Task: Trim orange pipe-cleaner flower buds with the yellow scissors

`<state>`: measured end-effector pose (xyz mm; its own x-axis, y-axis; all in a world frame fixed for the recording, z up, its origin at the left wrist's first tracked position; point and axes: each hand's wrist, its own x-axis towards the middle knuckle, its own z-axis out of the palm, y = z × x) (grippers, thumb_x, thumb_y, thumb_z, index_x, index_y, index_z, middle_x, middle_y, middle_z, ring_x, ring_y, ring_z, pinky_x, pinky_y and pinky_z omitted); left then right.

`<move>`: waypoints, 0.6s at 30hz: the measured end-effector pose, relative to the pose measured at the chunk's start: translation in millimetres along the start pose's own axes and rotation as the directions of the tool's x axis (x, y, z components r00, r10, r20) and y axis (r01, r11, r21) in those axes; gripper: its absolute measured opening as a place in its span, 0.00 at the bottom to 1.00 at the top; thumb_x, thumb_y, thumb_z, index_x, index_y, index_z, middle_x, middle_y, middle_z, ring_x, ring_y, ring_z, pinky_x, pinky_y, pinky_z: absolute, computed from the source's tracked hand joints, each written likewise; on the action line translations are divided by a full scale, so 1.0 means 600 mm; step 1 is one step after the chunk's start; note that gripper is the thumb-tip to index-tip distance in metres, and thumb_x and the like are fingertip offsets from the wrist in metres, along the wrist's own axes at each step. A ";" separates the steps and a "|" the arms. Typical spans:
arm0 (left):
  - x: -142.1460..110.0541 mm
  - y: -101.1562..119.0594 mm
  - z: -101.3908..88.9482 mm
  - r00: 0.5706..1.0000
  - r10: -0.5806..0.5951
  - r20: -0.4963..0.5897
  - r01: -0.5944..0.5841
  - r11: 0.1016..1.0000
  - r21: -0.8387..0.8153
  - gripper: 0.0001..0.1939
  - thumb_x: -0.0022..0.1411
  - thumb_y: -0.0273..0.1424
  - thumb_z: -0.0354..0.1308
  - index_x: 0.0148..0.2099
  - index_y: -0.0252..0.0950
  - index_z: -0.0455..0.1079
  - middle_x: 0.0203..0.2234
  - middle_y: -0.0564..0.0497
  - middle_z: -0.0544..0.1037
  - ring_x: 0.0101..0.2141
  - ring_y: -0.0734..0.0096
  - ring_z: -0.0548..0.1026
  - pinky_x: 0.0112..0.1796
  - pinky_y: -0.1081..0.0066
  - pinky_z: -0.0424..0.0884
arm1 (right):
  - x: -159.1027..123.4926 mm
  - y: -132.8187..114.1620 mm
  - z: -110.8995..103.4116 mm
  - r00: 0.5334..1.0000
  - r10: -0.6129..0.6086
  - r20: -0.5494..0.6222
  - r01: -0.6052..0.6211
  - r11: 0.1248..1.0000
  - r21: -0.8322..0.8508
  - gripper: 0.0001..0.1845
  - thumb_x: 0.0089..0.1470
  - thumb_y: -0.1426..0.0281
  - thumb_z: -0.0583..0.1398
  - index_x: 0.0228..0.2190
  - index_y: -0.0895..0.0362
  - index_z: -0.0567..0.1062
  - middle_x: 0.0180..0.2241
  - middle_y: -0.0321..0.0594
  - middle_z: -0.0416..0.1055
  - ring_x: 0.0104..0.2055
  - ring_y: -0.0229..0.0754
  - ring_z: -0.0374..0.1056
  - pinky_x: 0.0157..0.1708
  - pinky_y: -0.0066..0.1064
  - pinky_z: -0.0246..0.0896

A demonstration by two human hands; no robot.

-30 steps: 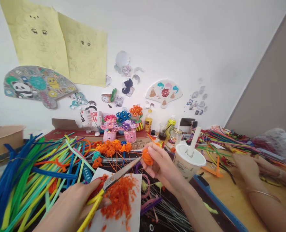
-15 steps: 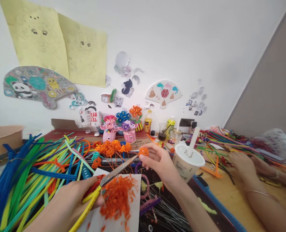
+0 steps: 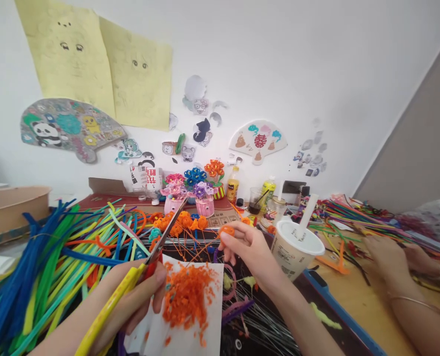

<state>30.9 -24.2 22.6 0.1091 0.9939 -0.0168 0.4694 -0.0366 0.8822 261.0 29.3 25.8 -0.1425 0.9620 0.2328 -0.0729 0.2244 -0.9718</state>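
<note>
My left hand [image 3: 145,291] grips a pair of scissors [image 3: 165,238] with red and yellow handles; the blades look closed and point up and away from me. In my right hand [image 3: 247,247], a small orange fuzzy coil, like a pipe-cleaner flower [image 3: 226,230], is pinched between thumb and fingers. The scissor tips are clear of it, off to its left. Below lies a white sheet of paper [image 3: 216,287] with a heap of orange fuzz clippings [image 3: 186,299]. Several orange flowers [image 3: 182,223] on thin wire stems lie just beyond the paper.
Coloured pipe cleaners [image 3: 56,267] pile up on the left. A lidded paper cup [image 3: 292,247] with a straw stands by my right forearm. Finished flower pots [image 3: 205,205] and bottles [image 3: 232,185] line the back. Another person's hands [image 3: 385,254] work at far right.
The scissors have swung away from the orange flower, leftward and up, as my left hand turned. My right hand still holds the flower. The whole view has shifted slightly.
</note>
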 end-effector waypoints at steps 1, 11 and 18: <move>0.001 -0.003 -0.005 1.000 0.004 0.031 -0.004 1.000 -0.020 0.28 0.58 0.56 0.47 0.20 0.39 0.65 0.07 0.60 0.57 0.13 0.79 0.57 0.19 0.77 0.58 | 0.000 0.000 0.000 1.000 0.007 0.007 -0.007 1.000 0.008 0.18 0.46 0.59 0.67 0.32 0.60 0.72 0.21 0.35 0.72 0.18 0.32 0.64 0.16 0.22 0.58; -0.009 0.016 -0.002 0.987 -0.036 0.157 0.046 0.997 -0.057 0.24 0.56 0.54 0.52 0.23 0.38 0.66 0.10 0.60 0.62 0.14 0.80 0.57 0.18 0.77 0.52 | 0.000 -0.001 0.004 1.000 0.007 -0.005 -0.007 0.999 0.034 0.17 0.44 0.59 0.68 0.29 0.59 0.72 0.21 0.34 0.72 0.17 0.32 0.64 0.15 0.23 0.58; -0.003 0.004 -0.015 0.999 -0.026 0.026 0.025 0.999 0.034 0.29 0.57 0.58 0.46 0.21 0.39 0.62 0.13 0.60 0.59 0.17 0.79 0.57 0.18 0.77 0.53 | -0.007 -0.011 -0.008 0.984 0.108 0.140 -0.111 0.994 0.015 0.15 0.47 0.60 0.67 0.28 0.60 0.75 0.19 0.32 0.70 0.14 0.28 0.59 0.12 0.19 0.48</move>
<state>23.8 -25.1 28.7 0.1193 0.9915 -0.0517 0.5012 -0.0152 0.8652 266.8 24.7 30.8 -0.2864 0.9492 0.1300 -0.0710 0.1143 -0.9909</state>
